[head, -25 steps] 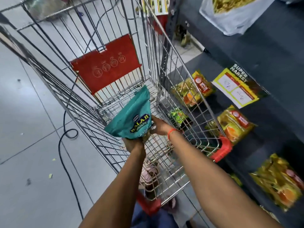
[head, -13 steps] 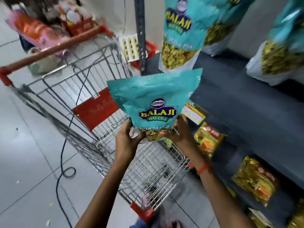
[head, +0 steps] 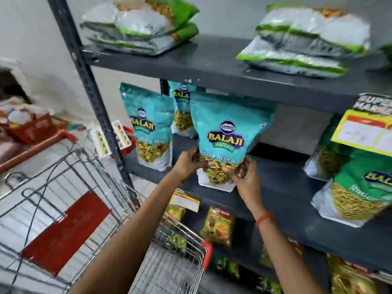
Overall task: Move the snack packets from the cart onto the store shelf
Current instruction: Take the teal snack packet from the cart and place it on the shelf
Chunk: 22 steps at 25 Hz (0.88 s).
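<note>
A teal Balaji Wafers snack packet (head: 226, 132) stands upright on the dark middle shelf (head: 282, 187). My left hand (head: 187, 163) grips its lower left corner and my right hand (head: 244, 177) grips its lower right corner, both near the shelf's front edge. Two more teal packets of the same kind, one (head: 151, 128) to the left and one (head: 181, 107) behind, stand on that shelf. The wire cart (head: 101, 209) with a red panel sits at the lower left; its inside is blurred and I see no packets in it.
Green packets (head: 360, 183) stand at the right of the middle shelf under a yellow price tag (head: 364, 132). Flat green-and-white packets (head: 301, 43) lie on the upper shelf. Yellow packets (head: 218, 225) fill the lower shelves. A dark upright post (head: 89, 81) borders the shelf's left side.
Both hands lifted the teal packet out of the cart, up and to the right, and it now stands on the middle shelf. The view swung up from the cart to the shelves.
</note>
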{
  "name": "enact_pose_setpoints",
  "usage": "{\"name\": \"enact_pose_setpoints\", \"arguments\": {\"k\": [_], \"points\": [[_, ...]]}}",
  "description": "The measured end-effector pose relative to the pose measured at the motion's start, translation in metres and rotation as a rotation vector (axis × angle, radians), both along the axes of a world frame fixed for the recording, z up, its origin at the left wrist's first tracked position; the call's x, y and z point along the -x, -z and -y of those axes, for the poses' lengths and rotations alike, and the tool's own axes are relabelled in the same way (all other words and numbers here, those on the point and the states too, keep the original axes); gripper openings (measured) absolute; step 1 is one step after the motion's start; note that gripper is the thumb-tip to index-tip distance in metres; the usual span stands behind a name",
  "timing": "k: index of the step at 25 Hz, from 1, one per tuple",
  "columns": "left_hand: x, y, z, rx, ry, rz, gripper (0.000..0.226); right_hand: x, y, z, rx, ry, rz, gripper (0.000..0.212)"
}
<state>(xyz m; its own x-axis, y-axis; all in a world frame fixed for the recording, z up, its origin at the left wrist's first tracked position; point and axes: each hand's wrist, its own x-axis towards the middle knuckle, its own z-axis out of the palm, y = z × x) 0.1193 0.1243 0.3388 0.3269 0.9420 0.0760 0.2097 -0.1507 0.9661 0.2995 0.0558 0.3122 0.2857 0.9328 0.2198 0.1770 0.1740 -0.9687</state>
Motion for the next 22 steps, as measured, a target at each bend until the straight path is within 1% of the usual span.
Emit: {"name": "enact_pose_setpoints", "arguments": {"k": [1,3,7,9,11,14,15,17,19,22], "points": [[-0.009,0.0,-0.012,0.001,0.014,-0.015,0.048,-0.007,0.0,-0.009,0.017,0.014,-0.003,0.061],[-0.022,0.0,-0.029,0.049,0.023,0.011,0.049,-0.02,0.003,-0.026,0.036,0.039,0.003,0.058],[-0.032,0.017,-0.054,0.14,0.089,0.019,0.054,-0.031,0.023,-0.044,0.081,0.06,0.035,0.063],[-0.028,0.031,-0.06,0.182,0.101,0.026,0.061,-0.035,0.036,-0.044,0.099,0.036,0.054,0.064],[-0.024,0.04,-0.065,0.201,0.128,-0.013,0.072,-0.042,0.041,-0.044,0.139,0.003,0.056,0.075],[-0.024,0.046,-0.063,0.25,0.232,-0.116,0.088,-0.047,0.035,-0.04,0.226,-0.099,0.085,0.1],[-0.025,0.05,-0.061,0.247,0.247,-0.154,0.094,-0.045,0.035,-0.039,0.247,-0.129,0.091,0.104],[-0.023,0.068,-0.064,0.216,0.231,-0.177,0.101,-0.043,0.042,-0.04,0.27,-0.139,0.093,0.097],[-0.02,0.073,-0.06,0.202,0.208,-0.215,0.096,-0.039,0.048,-0.037,0.28,-0.109,0.101,0.089],[-0.013,0.068,-0.041,0.213,0.186,-0.283,0.085,-0.033,0.056,-0.023,0.294,-0.104,0.154,0.088]]}}
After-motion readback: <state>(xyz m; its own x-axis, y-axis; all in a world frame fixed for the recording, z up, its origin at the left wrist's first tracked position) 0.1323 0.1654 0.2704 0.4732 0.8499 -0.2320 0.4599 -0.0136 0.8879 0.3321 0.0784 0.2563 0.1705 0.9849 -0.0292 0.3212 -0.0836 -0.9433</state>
